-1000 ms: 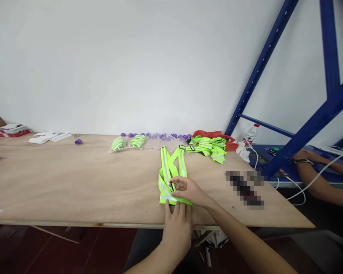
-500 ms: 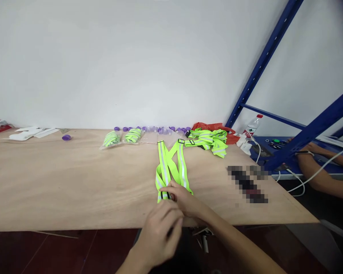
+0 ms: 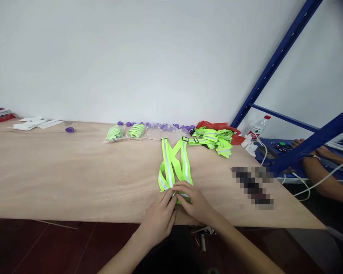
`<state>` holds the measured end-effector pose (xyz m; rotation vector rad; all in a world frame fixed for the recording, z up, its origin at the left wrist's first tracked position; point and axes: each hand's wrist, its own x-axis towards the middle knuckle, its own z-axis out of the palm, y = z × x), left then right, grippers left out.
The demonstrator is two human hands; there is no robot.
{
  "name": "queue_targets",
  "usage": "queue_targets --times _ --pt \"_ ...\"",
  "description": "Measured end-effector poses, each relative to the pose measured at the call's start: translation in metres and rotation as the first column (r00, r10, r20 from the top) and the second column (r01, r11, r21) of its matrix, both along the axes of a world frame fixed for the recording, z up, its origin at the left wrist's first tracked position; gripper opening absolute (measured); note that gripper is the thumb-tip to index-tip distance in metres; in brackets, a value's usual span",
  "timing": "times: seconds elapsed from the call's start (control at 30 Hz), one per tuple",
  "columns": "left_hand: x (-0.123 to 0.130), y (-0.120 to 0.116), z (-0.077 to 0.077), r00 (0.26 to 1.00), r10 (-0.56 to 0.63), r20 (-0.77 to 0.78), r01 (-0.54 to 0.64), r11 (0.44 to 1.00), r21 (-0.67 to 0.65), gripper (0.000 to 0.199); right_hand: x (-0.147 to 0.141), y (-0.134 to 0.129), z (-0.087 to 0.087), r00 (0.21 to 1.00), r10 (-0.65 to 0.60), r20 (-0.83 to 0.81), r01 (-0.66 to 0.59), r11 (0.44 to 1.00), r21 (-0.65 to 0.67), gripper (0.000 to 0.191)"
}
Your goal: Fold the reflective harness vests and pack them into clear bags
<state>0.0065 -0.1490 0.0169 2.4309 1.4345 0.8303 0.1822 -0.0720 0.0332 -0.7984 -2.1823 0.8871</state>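
Observation:
A neon yellow-green reflective harness (image 3: 167, 161) with silver stripes and black buckles lies spread on the wooden table, its straps crossing. At its near end my left hand (image 3: 159, 213) pinches the strap with thumb and fingers. My right hand (image 3: 194, 201) grips the same end from the right, its fingertips meeting those of the left. The bit of strap between the fingertips is mostly hidden. A tangled pile of similar reflective straps (image 3: 217, 139) lies just beyond, to the right.
Two bagged reflective harnesses (image 3: 136, 131) and several purple rolls (image 3: 167, 127) line the wall. A red plastic bag (image 3: 214, 125), a bottle (image 3: 258, 126) and a blue metal frame (image 3: 277, 61) stand right. A co-worker's arm (image 3: 320, 171) shows beyond. White papers (image 3: 37, 123) lie far left.
My left hand has risen from in front of the table edge to the harness's near end. My right hand has shifted slightly right, and the two hands now meet at the strap.

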Motion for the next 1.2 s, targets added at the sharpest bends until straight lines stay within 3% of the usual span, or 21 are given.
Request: queue_targets --times 0.17,0.47,0.7,0.8,1.03,1.1,1.2 --pt "0.002 -0.007 0.006 1.000 -0.012 -0.027 0.012 1.000 0.005 0.032 0.010 -0.018 0.001 0.995 0.033 0.090 -0.035 0.999 0.027 0.028" --pt "0.002 -0.007 0.007 0.999 -0.032 0.043 0.035 0.997 -0.072 0.018 0.011 -0.023 -0.001 0.998 0.004 0.061 -0.004 1.000 0.004 0.024" --pt "0.003 -0.004 0.005 0.998 -0.019 -0.057 0.018 0.999 -0.027 0.018 0.016 -0.024 -0.004 0.978 -0.142 -0.151 0.130 0.988 -0.082 0.021" --pt "0.002 -0.002 0.009 0.996 -0.054 -0.069 0.049 0.996 -0.079 0.014 0.021 -0.016 -0.006 0.952 -0.210 -0.223 0.194 0.977 -0.092 0.020" --pt "-0.002 0.000 0.011 0.983 -0.126 -0.136 0.108 0.985 -0.131 0.021 0.032 0.036 0.016 0.958 -0.254 -0.135 0.270 0.955 0.120 0.020" --pt "-0.004 -0.001 0.011 0.980 -0.121 -0.155 0.102 0.987 -0.124 0.023 0.033 0.037 0.020 0.974 -0.211 -0.079 0.224 0.945 0.239 0.020" --pt "-0.005 -0.002 0.012 0.978 -0.126 -0.166 0.106 0.987 -0.125 0.022 0.037 0.018 0.011 0.986 -0.165 0.028 0.139 0.901 0.411 0.022"
